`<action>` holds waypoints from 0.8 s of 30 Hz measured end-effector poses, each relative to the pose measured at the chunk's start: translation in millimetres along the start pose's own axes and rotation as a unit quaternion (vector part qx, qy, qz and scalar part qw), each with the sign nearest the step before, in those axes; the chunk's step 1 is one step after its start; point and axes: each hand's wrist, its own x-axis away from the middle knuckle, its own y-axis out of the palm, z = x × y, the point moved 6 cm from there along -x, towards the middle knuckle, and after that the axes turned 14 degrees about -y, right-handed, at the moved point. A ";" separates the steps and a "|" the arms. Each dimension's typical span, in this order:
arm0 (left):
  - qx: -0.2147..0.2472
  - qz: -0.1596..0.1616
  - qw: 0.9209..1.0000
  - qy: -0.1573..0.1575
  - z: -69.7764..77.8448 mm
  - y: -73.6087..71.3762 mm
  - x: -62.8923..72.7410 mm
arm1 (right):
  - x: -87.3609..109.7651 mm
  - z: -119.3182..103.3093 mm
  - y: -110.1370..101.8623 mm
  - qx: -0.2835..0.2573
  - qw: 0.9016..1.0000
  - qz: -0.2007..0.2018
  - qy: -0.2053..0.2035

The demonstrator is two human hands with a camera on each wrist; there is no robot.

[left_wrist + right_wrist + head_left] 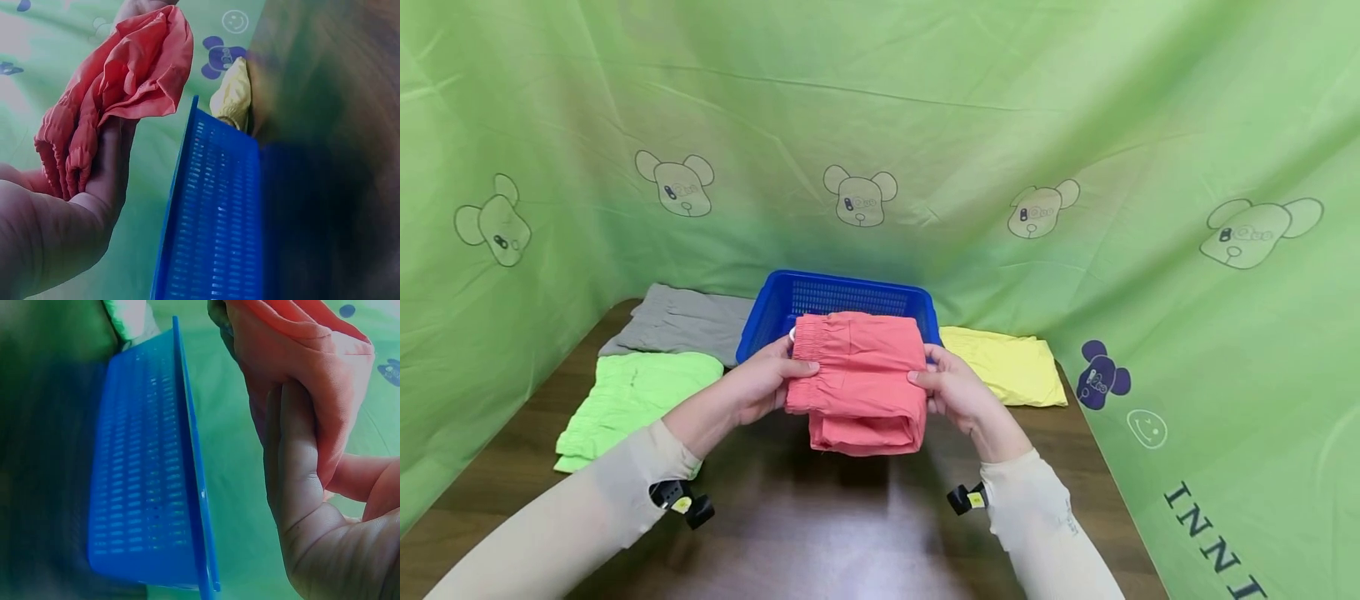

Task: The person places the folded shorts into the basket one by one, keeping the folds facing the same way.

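A folded pair of coral shorts (861,367) with a gathered elastic waistband is held up in front of the blue basket, overlapping its near side in the head view. My left hand (762,382) grips the waistband end, thumb on top and fingers beneath. At the opposite end, my right hand (958,392) pinches the folded edge, its thumb over the cloth. In the left wrist view the layers of the shorts (125,75) hang bunched above the palm. From the right wrist, straight fingers support the shorts (300,356) from below.
The blue plastic basket (850,279) stands at the back of the wooden table (820,533). Folded grey cloth (692,321) and bright green shorts (632,400) lie to its left, a folded yellow garment (1007,367) to its right. A green printed curtain (925,100) surrounds the table.
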 end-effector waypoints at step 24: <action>-0.017 0.020 1.000 -0.009 37.6 -15.5 -28.9 | -39.6 -13.3 -12.3 0.008 0.999 0.023 0.021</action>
